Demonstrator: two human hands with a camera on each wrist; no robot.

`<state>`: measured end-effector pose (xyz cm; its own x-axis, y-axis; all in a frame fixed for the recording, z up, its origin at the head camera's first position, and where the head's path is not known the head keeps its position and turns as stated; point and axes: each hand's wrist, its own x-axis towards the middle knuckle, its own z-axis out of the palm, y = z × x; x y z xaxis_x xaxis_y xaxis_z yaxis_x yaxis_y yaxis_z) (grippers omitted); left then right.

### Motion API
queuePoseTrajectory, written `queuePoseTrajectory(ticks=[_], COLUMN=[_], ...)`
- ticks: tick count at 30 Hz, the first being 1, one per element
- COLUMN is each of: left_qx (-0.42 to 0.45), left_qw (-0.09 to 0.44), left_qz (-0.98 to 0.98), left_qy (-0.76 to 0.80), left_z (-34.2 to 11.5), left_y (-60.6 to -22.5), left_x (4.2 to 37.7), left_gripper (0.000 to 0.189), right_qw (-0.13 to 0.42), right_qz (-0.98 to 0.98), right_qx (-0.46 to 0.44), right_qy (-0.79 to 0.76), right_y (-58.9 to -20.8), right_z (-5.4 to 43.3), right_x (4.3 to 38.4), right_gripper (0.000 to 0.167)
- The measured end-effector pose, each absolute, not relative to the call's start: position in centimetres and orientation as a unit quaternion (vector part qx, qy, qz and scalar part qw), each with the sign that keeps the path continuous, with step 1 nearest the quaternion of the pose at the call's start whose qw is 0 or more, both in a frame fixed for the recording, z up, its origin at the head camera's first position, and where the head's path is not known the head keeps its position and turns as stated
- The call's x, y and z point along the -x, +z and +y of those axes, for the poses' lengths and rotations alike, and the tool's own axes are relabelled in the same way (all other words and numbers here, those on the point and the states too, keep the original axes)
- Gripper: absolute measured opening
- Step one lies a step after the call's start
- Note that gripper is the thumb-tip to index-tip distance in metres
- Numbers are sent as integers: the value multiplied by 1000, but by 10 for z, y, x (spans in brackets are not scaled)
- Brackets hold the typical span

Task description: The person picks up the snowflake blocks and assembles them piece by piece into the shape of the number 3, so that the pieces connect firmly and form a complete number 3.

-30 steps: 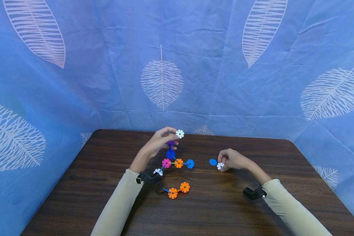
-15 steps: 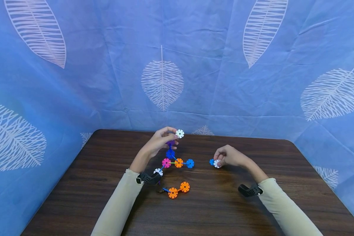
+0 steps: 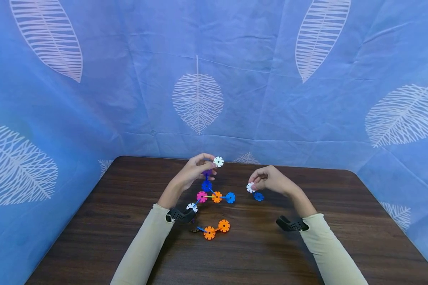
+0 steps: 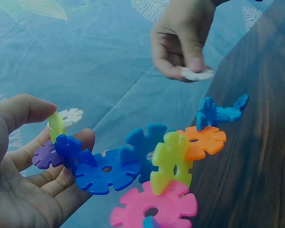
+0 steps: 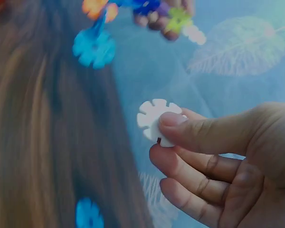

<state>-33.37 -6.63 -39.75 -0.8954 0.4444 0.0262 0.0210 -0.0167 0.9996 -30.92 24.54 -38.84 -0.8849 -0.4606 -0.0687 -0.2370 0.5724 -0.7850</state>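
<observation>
My left hand (image 3: 192, 171) grips the upper end of a chain of notched interlocking discs. In the left wrist view, the thumb presses a yellow-green disc (image 4: 57, 127), with a white disc (image 4: 71, 117) at the chain's tip and a purple disc (image 4: 46, 155) by the fingers. Blue discs (image 4: 106, 173), a pink disc (image 3: 201, 196), an orange disc (image 3: 216, 197) and a light-blue disc (image 3: 230, 197) follow along the chain. Between thumb and fingers, my right hand (image 3: 274, 181) pinches a loose white disc (image 5: 152, 116), raised and to the right of the chain.
One blue disc (image 3: 258, 196) lies alone on the dark wooden table (image 3: 271, 253), below the right hand. Two orange discs (image 3: 209, 232) end the chain's lower branch, partly hidden by the left wrist strap (image 3: 180, 215). A blue leaf-patterned cloth (image 3: 235, 99) hangs behind the table.
My right hand has moved left and up with the white disc, passing over the blue disc and bringing the white one nearer the chain. The left hand and the chain stay nearly still.
</observation>
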Motion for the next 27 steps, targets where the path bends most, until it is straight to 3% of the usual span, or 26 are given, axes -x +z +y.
queuePoseTrajectory(ticks=[18, 27], left_qx=[-159, -163], left_qw=[151, 143], left_qz=[685, 689], left_qy=[695, 692], left_z=[-64, -66], left_y=[-398, -399], left_x=[334, 335], left_gripper=[31, 30], right_qw=[-66, -104], right_qz=[817, 798], right_qx=[178, 173], right_qy=[-544, -568], right_y=[-385, -386], right_z=[179, 167], right_x=[316, 315], right_gripper=[17, 18])
